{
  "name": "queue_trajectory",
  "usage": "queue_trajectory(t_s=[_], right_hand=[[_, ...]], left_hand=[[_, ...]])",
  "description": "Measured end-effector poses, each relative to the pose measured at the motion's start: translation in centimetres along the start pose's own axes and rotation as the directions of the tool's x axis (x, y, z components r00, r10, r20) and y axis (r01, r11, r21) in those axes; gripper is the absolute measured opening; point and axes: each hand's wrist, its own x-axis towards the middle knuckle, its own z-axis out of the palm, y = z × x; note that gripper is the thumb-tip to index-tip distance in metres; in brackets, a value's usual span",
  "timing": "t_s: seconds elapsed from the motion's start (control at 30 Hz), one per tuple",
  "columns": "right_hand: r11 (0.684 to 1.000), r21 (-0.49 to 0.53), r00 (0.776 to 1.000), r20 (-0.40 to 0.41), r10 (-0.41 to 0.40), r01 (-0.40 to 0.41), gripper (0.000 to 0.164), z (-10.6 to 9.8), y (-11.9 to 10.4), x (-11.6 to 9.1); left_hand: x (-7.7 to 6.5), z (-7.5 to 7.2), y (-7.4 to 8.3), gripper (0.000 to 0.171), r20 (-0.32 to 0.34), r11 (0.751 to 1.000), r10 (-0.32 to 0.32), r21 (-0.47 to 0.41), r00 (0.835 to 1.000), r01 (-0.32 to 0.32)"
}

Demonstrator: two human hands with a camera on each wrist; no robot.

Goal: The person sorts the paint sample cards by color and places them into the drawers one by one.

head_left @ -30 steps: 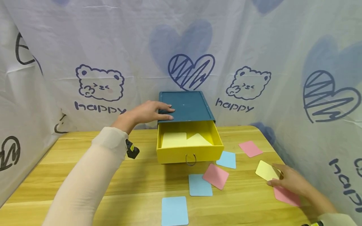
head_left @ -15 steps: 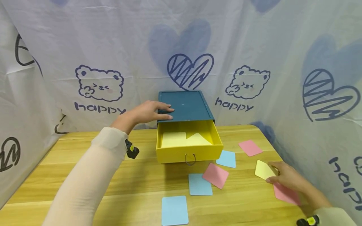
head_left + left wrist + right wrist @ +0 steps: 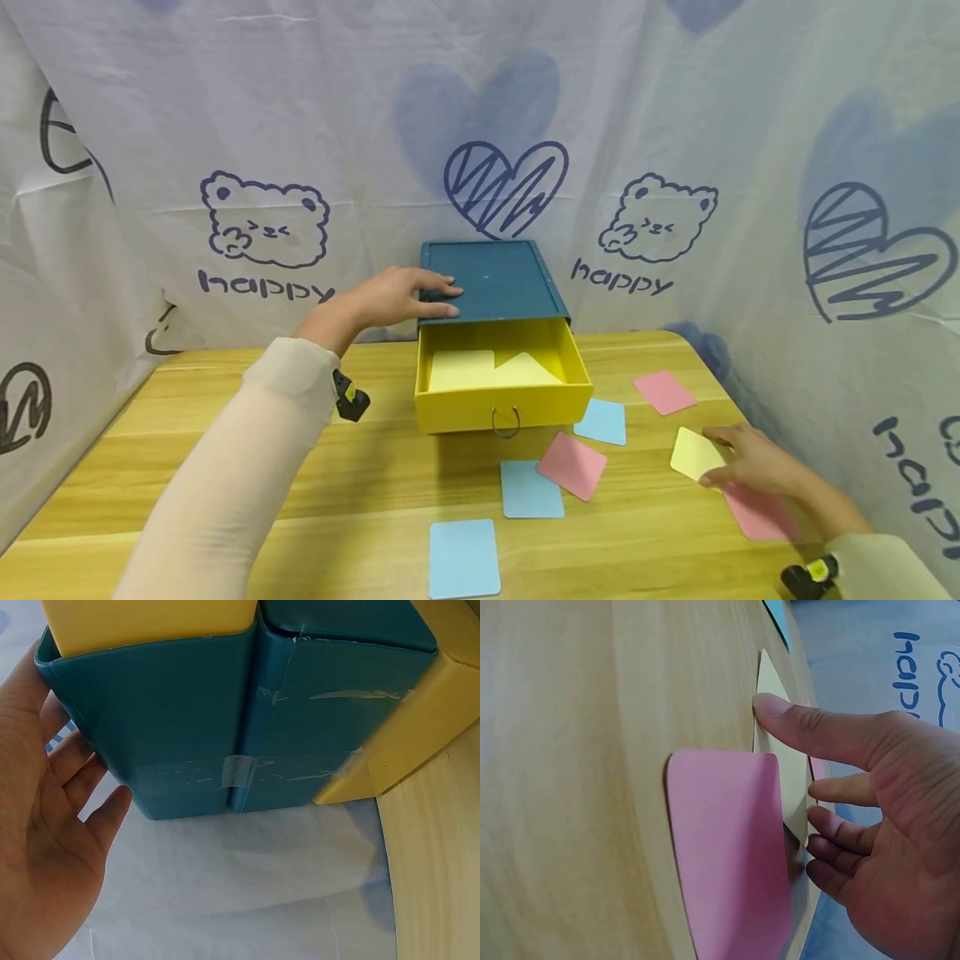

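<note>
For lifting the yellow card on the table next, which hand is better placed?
Likely the right hand: its thumb touches the yellow card. The left hand rests on the blue case, well away from that card.

Cream sleeves, seemingly black and yellow cameras

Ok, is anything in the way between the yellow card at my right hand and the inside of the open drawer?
The drawer's right wall stands between the yellow card and the inside, so the card would likely need lifting over it. A blue card also lies along the way, but flat on the table.
</note>
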Motion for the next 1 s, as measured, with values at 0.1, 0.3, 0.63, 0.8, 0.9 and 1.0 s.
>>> queue_trajectory(t_s=[0.1, 0.3, 0.63, 0.8, 0.9, 1.0], right_hand=[[1.000, 0.002, 1.000, 0.007, 0.005, -0.005, 0.080, 0.0, -0.1, 0.1], [1.000, 0.021, 1.000, 0.006, 0.013, -0.013, 0.078, 0.2, -0.5, 0.3], [1.000, -0.008, 1.000, 0.004, -0.006, 0.006, 0.081, 0.4, -1.4, 0.8], [1.000, 0.005, 0.999, 0.037, -0.011, 0.011, 0.083, 0.4, -1.7, 1.0], [1.000, 0.007, 0.998, 0.058, -0.001, 0.001, 0.087, 0.4, -1.8, 1.1], [1.000, 0.017, 0.996, 0.087, 0.007, -0.008, 0.090, 0.2, -1.9, 1.1]], left_hand=[[-0.1, 0.0, 0.1, 0.058, -0.001, 1.000, 0.001, 0.000, 1.000, -0.001], [0.0, 0.0, -0.1, 0.057, -0.001, 1.000, -0.003, -0.004, 1.000, 0.003], [0.0, 0.0, -0.3, 0.058, -0.003, 1.000, -0.001, -0.010, 1.000, 0.001], [0.0, 0.1, -0.3, 0.059, 0.004, 1.000, -0.006, -0.005, 1.000, 0.006], [0.0, 0.1, -0.3, 0.060, 0.003, 1.000, -0.005, -0.009, 1.000, 0.005], [0.0, 0.1, -0.2, 0.060, -0.001, 1.000, -0.006, -0.006, 1.000, 0.006]])
